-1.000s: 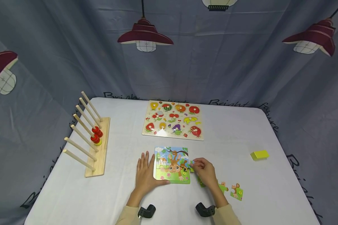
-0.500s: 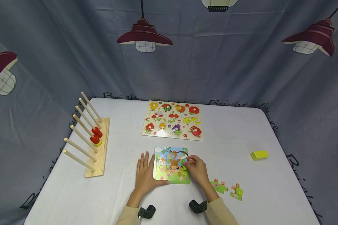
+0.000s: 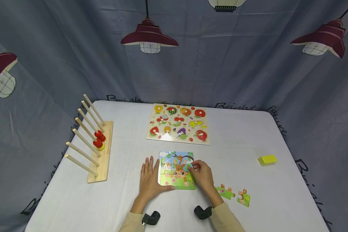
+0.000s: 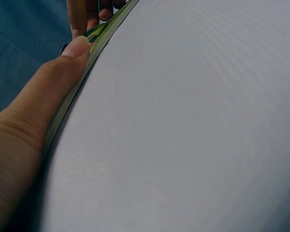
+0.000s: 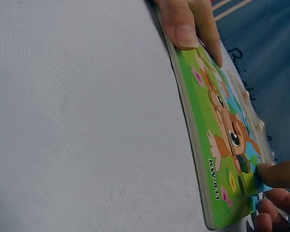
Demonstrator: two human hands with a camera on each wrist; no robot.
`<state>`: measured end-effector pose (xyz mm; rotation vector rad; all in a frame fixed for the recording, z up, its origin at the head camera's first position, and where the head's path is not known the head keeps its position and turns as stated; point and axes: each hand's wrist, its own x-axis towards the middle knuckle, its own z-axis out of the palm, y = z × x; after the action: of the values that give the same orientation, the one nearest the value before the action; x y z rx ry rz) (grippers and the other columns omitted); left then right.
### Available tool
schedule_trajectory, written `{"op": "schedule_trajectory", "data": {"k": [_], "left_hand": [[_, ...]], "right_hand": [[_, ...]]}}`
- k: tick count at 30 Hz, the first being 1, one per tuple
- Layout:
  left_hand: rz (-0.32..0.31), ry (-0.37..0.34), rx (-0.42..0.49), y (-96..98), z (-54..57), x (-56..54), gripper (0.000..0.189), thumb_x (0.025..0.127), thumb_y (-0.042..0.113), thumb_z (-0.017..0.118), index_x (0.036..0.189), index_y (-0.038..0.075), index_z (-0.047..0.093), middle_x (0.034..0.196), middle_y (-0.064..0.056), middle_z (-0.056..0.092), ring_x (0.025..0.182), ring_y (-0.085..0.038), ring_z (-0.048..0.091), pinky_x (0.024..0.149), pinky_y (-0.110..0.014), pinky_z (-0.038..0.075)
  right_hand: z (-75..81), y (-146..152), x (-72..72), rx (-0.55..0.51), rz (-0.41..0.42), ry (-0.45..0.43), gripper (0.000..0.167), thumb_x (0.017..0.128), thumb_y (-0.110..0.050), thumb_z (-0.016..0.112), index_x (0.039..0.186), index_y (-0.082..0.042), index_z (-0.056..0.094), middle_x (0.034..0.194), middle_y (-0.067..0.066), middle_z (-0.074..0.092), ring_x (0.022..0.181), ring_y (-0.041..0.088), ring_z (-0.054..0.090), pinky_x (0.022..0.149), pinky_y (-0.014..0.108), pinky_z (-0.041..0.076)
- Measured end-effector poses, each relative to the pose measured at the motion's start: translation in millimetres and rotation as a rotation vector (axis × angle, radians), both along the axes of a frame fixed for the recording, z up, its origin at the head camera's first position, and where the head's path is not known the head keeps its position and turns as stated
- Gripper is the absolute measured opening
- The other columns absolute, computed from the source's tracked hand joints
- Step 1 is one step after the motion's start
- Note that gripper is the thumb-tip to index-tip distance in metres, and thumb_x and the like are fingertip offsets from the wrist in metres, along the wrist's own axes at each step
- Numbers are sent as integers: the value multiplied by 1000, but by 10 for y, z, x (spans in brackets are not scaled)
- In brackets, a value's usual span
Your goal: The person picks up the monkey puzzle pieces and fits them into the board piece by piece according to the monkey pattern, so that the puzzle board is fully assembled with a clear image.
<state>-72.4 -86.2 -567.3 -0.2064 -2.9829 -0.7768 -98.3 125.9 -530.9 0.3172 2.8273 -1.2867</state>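
A square monkey jigsaw puzzle [image 3: 177, 185] lies on the white table in front of me. Along its left side rests my left hand [image 3: 149, 182], fingers straight and thumb laid over the near left corner; the left wrist view shows that thumb [image 4: 77, 48] on the rim. My right hand [image 3: 203, 176] is at the puzzle's right edge, pinching a small green puzzle piece [image 5: 251, 183] between thumb and fingertips. In the right wrist view this piece sits slightly proud of the picture, over the board's right side. Part of it is hidden by the fingers.
Two loose puzzle pieces, one green [image 3: 226, 193] and one with a monkey's ear [image 3: 244, 198], lie right of my right forearm. Behind the puzzle is a fruit peg board [image 3: 177, 141]. A wooden peg rack [image 3: 105, 161] with rings stands left, a yellow block [image 3: 267, 159] far right.
My right hand has moved left from beside the puzzle to its right edge, bringing the puzzle piece over the board. During the last half second it barely shifts. My left hand stays put.
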Motion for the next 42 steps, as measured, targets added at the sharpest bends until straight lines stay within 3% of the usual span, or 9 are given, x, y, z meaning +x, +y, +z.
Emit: {"op": "schedule_trajectory", "data": {"k": [12, 19, 24, 27, 30, 34, 38, 42], "left_hand": [[3, 6, -8, -2, 25, -6, 129, 44, 79, 65, 143, 7, 26, 152, -18, 12, 142, -33, 3, 115, -46, 4], [4, 17, 6, -1, 23, 2, 129, 43, 78, 67, 143, 7, 27, 151, -18, 13, 141, -33, 4, 114, -47, 4], [4, 22, -2, -2, 16, -1, 129, 43, 78, 67, 143, 6, 27, 151, -18, 13, 141, -33, 4, 114, -47, 4], [2, 26, -7, -2, 13, -2, 129, 43, 78, 67, 142, 6, 27, 151, -19, 13, 141, -33, 5, 114, -47, 5], [-3, 34, -14, -2, 11, 2, 129, 43, 78, 67, 142, 5, 28, 151, -20, 14, 141, -34, 5, 114, -47, 5], [-7, 63, -9, -2, 5, 8, 129, 43, 77, 68, 141, 3, 30, 150, -21, 16, 141, -35, 8, 113, -47, 7], [-2, 103, -16, -4, -12, 12, 128, 42, 77, 68, 139, 2, 33, 149, -23, 20, 139, -38, 12, 112, -49, 11], [0, 99, -16, -7, -21, 14, 128, 42, 78, 67, 139, 2, 32, 149, -22, 19, 140, -37, 11, 112, -48, 10]], "right_hand": [[-32, 4, 4, 99, 37, 61, 25, 73, -23, 74, 90, -8, 65, 72, 2, 53, 57, 9, 40, 48, 19, 30], [-78, 14, 77, 147, 86, 156, 18, 79, -23, 69, 91, -9, 65, 75, 0, 51, 60, 8, 40, 50, 18, 32], [-109, 2, 197, 238, 138, 259, 15, 79, -19, 68, 92, -11, 67, 88, 0, 55, 81, 11, 51, 70, 28, 47], [-102, -24, 276, 284, 194, 344, 16, 78, -16, 69, 92, -9, 68, 96, 2, 58, 93, 17, 55, 81, 36, 48], [-89, -60, 352, 314, 253, 403, 19, 78, -18, 69, 95, -8, 68, 101, 5, 60, 96, 21, 56, 83, 39, 46], [-88, -102, 445, 343, 297, 396, 27, 82, -25, 65, 103, -8, 67, 112, 6, 61, 106, 23, 55, 89, 43, 44], [-100, -127, 517, 375, 348, 335, 38, 87, -32, 58, 116, -7, 61, 125, 9, 55, 118, 27, 50, 98, 48, 39], [-111, -140, 571, 415, 399, 297, 47, 88, -37, 56, 123, -6, 56, 133, 11, 50, 126, 30, 43, 103, 51, 34]]}}
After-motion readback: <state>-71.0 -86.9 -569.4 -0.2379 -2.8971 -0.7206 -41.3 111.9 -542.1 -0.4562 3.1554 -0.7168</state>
